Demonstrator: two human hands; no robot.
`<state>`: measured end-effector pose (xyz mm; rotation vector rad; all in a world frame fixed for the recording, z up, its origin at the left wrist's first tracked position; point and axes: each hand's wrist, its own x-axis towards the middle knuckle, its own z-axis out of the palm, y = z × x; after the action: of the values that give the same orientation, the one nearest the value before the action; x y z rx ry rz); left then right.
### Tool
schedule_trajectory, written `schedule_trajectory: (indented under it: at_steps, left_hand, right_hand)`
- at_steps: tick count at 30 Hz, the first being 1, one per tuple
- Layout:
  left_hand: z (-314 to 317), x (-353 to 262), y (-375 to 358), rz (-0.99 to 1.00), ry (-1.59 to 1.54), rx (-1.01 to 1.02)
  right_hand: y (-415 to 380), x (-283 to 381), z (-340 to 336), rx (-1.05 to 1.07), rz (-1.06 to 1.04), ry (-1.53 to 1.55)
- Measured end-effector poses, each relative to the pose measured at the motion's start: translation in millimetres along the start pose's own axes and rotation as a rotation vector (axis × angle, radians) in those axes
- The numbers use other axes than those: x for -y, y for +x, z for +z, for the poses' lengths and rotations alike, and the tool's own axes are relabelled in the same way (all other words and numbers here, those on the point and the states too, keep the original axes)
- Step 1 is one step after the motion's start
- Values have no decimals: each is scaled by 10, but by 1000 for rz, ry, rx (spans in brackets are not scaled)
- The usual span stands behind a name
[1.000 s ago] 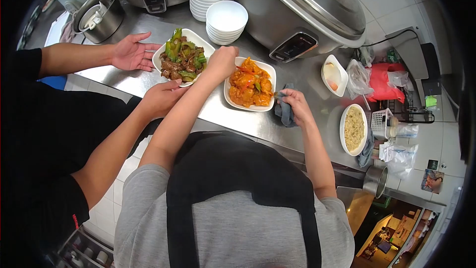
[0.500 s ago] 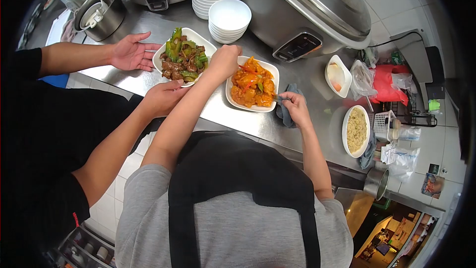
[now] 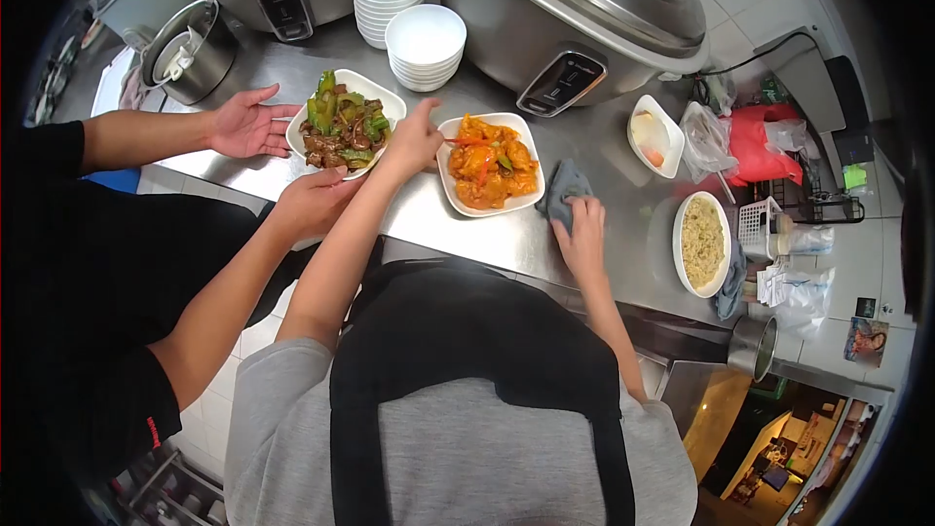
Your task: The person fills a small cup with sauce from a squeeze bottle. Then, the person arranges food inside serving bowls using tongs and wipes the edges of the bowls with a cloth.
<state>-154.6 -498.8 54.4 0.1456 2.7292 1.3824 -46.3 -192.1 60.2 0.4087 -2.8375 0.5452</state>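
A squarish white dish of orange-sauced food with red strips (image 3: 492, 164) sits on the steel counter in front of me. My left hand (image 3: 411, 143) is at this dish's left rim, one finger stretched out and apart; its other fingers are partly hidden. Right of the dish, my right hand (image 3: 582, 229) has its thumb and fingers apart at the edge of a crumpled grey-blue cloth (image 3: 563, 193). Another person's two hands support a white dish of brown meat and green vegetables (image 3: 343, 124), just beyond my left forearm.
Behind the dishes stand two stacks of white bowls (image 3: 426, 34) and a large steel cooker (image 3: 584, 24). To the right are an oval dish of rice (image 3: 701, 244), a small white dish (image 3: 655, 136) and a red bag (image 3: 766, 151). A steel pot (image 3: 190, 54) stands far left.
My left hand has moved left and down along the orange dish's rim. My right hand has left the dish's right edge for the cloth. The view has shifted slightly.
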Motion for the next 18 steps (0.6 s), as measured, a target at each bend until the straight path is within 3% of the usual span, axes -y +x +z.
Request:
schedule_trajectory:
  at_steps: [2,4,6,11,13,14,16,18]
  left_hand:
    - [53,-60,-222,-274,-491,66]
    - [148,-36,-342,-294,-555,128]
    - [272,-131,-516,-391,-890,35]
    - [344,-415,-894,-450,-1071,43]
    - [264,-474,-944,-40,-420,-240]
    - [244,-534,-939,-38,-418,-234]
    - [261,-716,-899,400,-216,-63]
    - [439,-1030,-899,558,-146,65]
  right_hand:
    - [114,-72,194,-115,91,60]
    - [280,-21,224,-152,110,87]
    - [364,63,218,-1,126,-12]
    - [69,122,63,68,190,167]
    - [-23,132,-98,-28,317,548]
    - [-34,126,-183,-32,323,549]
    - [-42,149,-379,-33,326,679]
    - [-11,285,-567,-10,357,766]
